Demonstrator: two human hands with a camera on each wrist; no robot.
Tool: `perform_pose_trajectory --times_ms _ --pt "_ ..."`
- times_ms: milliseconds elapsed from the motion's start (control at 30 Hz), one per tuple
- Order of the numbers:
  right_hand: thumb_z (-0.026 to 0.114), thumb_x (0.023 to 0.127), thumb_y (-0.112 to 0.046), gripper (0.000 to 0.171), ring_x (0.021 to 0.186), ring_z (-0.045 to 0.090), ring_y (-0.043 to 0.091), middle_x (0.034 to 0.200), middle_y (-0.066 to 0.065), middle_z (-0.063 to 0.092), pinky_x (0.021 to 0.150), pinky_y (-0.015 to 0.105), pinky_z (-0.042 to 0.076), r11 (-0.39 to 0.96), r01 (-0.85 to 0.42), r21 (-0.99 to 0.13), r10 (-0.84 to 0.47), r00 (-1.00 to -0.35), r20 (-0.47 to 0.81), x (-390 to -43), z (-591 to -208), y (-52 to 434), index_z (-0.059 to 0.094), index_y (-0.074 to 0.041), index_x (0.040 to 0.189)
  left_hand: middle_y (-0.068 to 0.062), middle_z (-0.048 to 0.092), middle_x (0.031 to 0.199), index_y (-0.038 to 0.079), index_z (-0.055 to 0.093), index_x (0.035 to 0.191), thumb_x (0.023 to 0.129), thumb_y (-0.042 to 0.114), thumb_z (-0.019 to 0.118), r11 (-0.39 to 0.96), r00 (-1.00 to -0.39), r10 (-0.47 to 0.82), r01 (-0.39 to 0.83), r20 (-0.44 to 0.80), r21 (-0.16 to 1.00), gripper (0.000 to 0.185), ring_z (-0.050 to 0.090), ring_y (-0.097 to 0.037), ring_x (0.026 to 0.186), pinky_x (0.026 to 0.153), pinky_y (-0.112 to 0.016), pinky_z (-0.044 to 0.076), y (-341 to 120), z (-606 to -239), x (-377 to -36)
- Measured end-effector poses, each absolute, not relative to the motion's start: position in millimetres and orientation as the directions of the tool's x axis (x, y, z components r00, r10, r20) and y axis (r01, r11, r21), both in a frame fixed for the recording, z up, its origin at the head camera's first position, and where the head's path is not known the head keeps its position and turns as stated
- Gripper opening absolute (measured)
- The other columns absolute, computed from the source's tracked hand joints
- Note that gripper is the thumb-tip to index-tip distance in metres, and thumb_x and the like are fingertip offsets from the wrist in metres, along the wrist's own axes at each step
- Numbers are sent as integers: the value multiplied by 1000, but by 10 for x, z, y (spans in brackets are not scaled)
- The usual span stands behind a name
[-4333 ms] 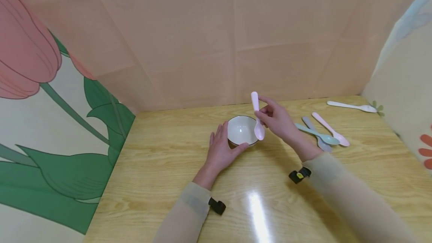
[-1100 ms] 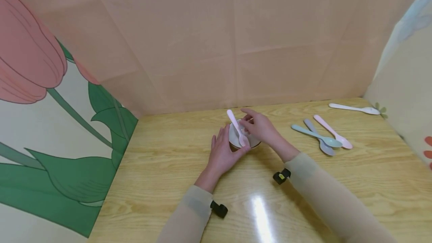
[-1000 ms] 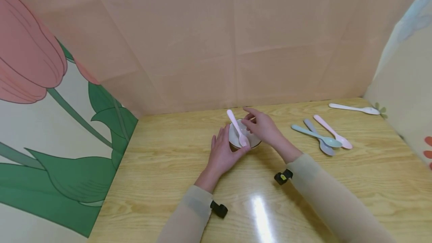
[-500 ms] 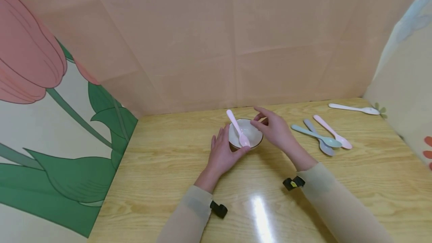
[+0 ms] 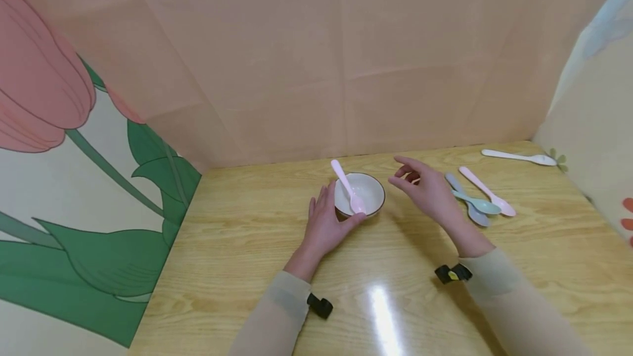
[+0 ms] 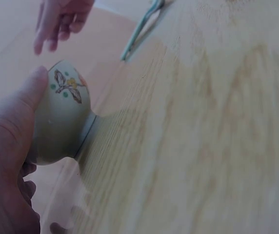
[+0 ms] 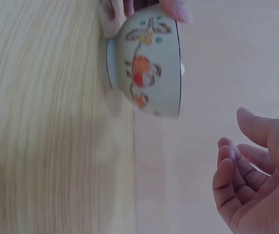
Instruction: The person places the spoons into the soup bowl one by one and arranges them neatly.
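Note:
A small white bowl [image 5: 372, 192] with a dark rim stands upright on the table; its painted outside [image 7: 149, 68] shows in the right wrist view. My left hand [image 5: 326, 225] holds the bowl's near left side between thumb and fingers. A pink spoon [image 5: 348, 185] leans in the bowl, its handle rising over the far left rim and its scoop near my left thumb. To the right of the bowl, my right hand [image 5: 427, 188] hovers above the table, apart from everything, fingers loosely bent and holding nothing.
Right of my right hand lie a mint spoon [image 5: 487, 206], a grey-blue spoon [image 5: 478, 216] and another pink spoon [image 5: 501, 204], overlapping. A white spoon [image 5: 519, 156] lies at the far right. The wooden table [image 5: 237, 246] meets a pinkish-beige backdrop [image 5: 277, 98] behind.
The pink spoon, earlier in my right hand above the bowl, now rests in it, let go. My right hand has moved right, away from the bowl. My left hand has stayed on the bowl.

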State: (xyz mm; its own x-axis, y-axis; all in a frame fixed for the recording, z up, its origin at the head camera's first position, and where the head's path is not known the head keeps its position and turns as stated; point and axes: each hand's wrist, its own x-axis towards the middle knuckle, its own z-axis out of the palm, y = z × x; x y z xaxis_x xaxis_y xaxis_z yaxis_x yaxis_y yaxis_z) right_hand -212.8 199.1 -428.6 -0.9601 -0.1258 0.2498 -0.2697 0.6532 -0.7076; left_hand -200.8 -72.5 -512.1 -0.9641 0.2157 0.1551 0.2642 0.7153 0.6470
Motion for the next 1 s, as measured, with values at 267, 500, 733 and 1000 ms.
perform_pose_trajectory --times_ms 267,500,733,1000 --pt "77 107 -30 56 102 70 31 114 11 75 72 27 49 681 -276 -679 -99 -952 288 -2081 -4287 2257 62 -3 154 -10 31 179 16 19 177 93 79 71 708 -961 218 277 171 650 117 18 -34 168 135 -57 7 -732 -5118 -2017" --pt "78 107 -30 57 102 69 31 116 11 75 70 25 48 711 -258 -654 -82 -954 287 -2047 -4264 2494 62 -4 155 -10 33 179 15 20 176 93 78 73 711 -962 214 272 169 648 117 19 -33 168 135 -57 8 -734 -5125 -2022" --pt "74 109 -33 60 106 68 32 123 14 74 75 32 49 758 -224 -613 -84 -965 248 -2037 -4321 2792 58 -3 157 -10 32 179 15 19 176 93 76 74 715 -965 214 260 151 648 117 17 -30 169 135 -55 7 -722 -5114 -2020" --pt "76 108 -28 57 103 70 39 120 20 75 78 47 49 803 -210 -558 -87 -967 240 -2038 -4409 3101 60 2 153 -12 33 179 13 21 176 94 75 74 701 -965 208 262 161 663 116 19 -33 168 135 -58 7 -722 -5088 -1997"
